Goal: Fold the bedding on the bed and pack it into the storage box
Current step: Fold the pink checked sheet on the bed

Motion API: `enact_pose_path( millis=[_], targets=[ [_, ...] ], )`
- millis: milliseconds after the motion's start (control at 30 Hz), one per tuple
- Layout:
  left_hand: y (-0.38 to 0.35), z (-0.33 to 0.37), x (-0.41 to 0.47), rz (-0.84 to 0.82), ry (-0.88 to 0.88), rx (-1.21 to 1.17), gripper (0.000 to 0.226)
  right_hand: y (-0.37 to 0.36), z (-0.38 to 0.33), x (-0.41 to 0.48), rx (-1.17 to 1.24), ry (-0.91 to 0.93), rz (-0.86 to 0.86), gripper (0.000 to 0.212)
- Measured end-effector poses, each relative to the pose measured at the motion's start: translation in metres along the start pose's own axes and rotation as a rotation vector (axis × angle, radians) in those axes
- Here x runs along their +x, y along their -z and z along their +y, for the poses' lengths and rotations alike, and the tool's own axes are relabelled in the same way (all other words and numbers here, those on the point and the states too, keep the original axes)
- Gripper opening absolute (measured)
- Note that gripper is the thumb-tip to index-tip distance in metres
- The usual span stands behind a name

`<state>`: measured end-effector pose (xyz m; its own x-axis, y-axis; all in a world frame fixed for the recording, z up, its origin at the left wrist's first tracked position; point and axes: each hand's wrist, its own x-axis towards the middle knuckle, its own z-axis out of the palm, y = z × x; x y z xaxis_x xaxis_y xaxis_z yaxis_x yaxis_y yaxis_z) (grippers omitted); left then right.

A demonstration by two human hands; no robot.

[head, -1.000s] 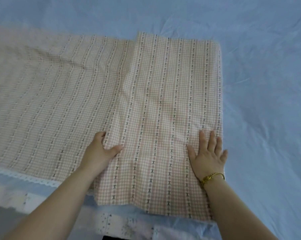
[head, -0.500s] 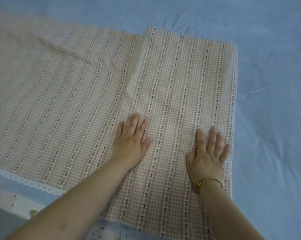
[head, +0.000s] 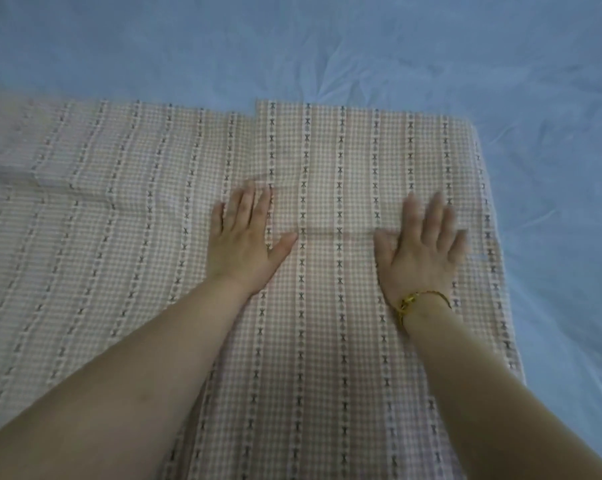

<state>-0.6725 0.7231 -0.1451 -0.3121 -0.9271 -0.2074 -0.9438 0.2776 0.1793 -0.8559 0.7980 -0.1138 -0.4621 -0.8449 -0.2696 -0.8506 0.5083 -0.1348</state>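
A pink checked sheet (head: pixel 126 237) with dotted white stripes lies spread over the bed. Its right end is folded over into a doubled panel (head: pixel 355 150) with a straight left edge. My left hand (head: pixel 247 240) lies flat on the panel near that edge, fingers straight and thumb out. My right hand (head: pixel 424 251), with a gold bracelet on the wrist, presses flat on the panel closer to its right border. Both palms face down on the cloth. No storage box is in view.
A pale blue bedsheet (head: pixel 552 202) covers the mattress beyond and to the right of the checked cloth, wrinkled in places. The checked sheet runs out of the frame at the left and bottom.
Both hands have slid away from me up the folded panel. The left hand went from gripping the panel's edge to lying flat on top. The view has moved forward over the bed.
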Motion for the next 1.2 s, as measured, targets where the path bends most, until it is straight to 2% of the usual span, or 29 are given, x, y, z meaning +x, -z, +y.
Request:
enact_pose_path(
  millis=[67, 133, 200, 300, 400, 467, 567, 700, 800, 933, 967, 1033, 1133, 1200],
  targets=[
    [-0.007, -0.004, 0.004, 0.046, -0.018, -0.005, 0.09, -0.008, -0.038, 0.02, -0.096, 0.272, -0.028, 0.065],
    [-0.013, -0.008, 0.005, 0.058, -0.026, -0.004, 0.096, -0.011, -0.051, 0.042, -0.18, 0.371, -0.057, 0.071],
    [-0.017, -0.012, 0.009, 0.062, -0.024, -0.002, 0.096, -0.006, -0.036, 0.062, -0.226, 0.296, -0.067, 0.076],
    [-0.02, -0.017, 0.017, 0.066, -0.027, 0.011, 0.097, 0.01, 0.007, 0.078, -0.156, 0.066, -0.04, 0.072],
    [-0.019, -0.02, 0.019, 0.025, -0.013, 0.036, 0.098, 0.016, 0.054, 0.06, 0.119, -0.172, -0.063, 0.071],
    [-0.013, -0.017, 0.02, -0.018, 0.008, 0.045, 0.09, 0.019, 0.078, 0.035, 0.305, -0.222, -0.065, 0.074],
    [0.0, -0.002, 0.017, -0.128, 0.069, 0.074, 0.073, 0.029, 0.101, 0.003, 0.658, -0.263, -0.062, 0.067],
    [0.013, 0.039, -0.02, -0.175, 0.155, 0.006, 0.062, 0.044, 0.11, -0.007, 1.035, -0.405, -0.201, 0.058],
    [0.014, 0.096, -0.077, -0.234, 0.137, -0.135, 0.068, 0.059, 0.117, -0.002, 1.312, -0.504, -0.333, 0.054],
    [-0.013, 0.194, -0.155, -0.282, 0.088, -0.202, 0.111, 0.068, 0.133, 0.021, 1.417, -0.449, -0.445, 0.056],
    [-0.019, 0.213, -0.165, -0.3, 0.109, -0.25, 0.111, 0.07, 0.134, 0.03, 1.437, -0.421, -0.455, 0.057],
    [-0.034, 0.245, -0.172, -0.216, 0.105, -0.267, 0.106, 0.073, 0.131, 0.052, 1.413, -0.331, -0.491, 0.054],
    [-0.064, 0.274, -0.172, -0.095, 0.144, -0.229, 0.118, 0.073, 0.131, 0.08, 1.323, -0.275, -0.568, 0.047],
    [-0.071, 0.284, -0.178, -0.066, 0.183, -0.203, 0.102, 0.068, 0.134, 0.09, 1.242, -0.272, -0.608, 0.034]
  ],
)
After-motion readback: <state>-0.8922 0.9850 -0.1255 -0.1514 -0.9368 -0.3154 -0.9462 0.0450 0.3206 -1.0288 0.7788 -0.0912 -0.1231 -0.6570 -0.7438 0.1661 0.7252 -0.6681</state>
